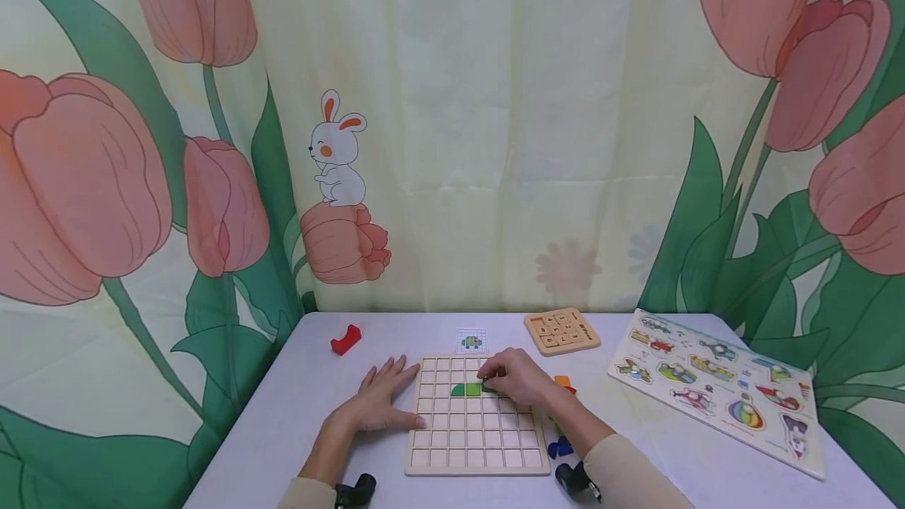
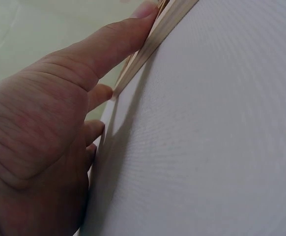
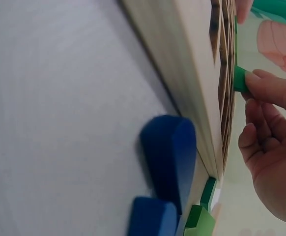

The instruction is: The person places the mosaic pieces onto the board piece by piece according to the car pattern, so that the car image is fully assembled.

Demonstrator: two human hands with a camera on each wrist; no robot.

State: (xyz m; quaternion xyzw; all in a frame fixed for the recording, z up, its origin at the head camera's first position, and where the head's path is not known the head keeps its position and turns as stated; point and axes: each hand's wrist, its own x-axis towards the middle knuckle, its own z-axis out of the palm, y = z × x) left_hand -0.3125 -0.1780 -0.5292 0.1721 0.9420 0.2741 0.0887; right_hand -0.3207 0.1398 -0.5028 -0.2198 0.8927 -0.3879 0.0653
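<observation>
A wooden grid board [image 1: 470, 440] lies on the white table. My left hand [image 1: 375, 403] rests at its left side, with the fingers spread and the thumb touching the edge. Between thumb and fingertips, my right hand [image 1: 519, 379] pinches a green block [image 3: 240, 79] at the upper part of the grid. Just left of those fingertips, green pieces [image 1: 465, 389] form a short row in the board, one end rounded. Part of the held block is hidden by the fingers. A small card with a coloured picture [image 1: 471, 341] sits behind the board.
Blue blocks [image 1: 561, 448] and an orange block [image 1: 562, 381] lie along the board's right side, partly behind the right arm. A red piece [image 1: 346, 340] is at back left. A wooden number tray [image 1: 562, 331] and a picture puzzle board [image 1: 714, 391] stand toward the right.
</observation>
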